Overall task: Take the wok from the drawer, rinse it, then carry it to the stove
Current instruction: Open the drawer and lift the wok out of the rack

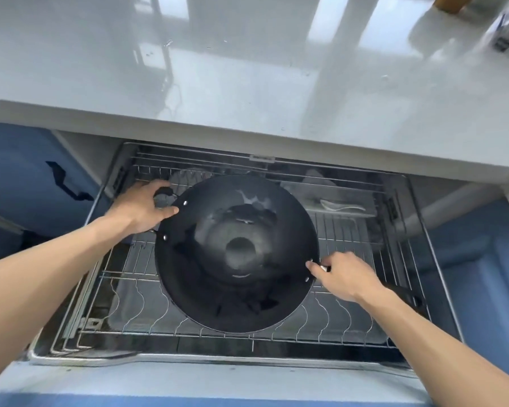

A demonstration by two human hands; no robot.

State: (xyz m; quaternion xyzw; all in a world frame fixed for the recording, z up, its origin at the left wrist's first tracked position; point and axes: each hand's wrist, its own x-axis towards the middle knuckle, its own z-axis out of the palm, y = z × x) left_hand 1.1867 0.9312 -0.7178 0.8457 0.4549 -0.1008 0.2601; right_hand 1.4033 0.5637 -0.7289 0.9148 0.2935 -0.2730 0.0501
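A large black wok (237, 254) sits over the wire rack of a pulled-out drawer (276, 336) below the counter. My left hand (143, 207) grips the small loop handle on the wok's upper-left rim, thumb on the rim. My right hand (343, 276) is closed on the long handle where it meets the lower-right rim; the dark handle end pokes out beyond my wrist. The wok's inside is bare and shiny, with rivets showing at both handles.
A glossy grey countertop (247, 69) overhangs the drawer's back. A white spoon (340, 205) and other white dishes lie in the rack's back right. Blue cabinet fronts (27, 177) flank the drawer. A wooden object (450, 2) stands at the counter's far right.
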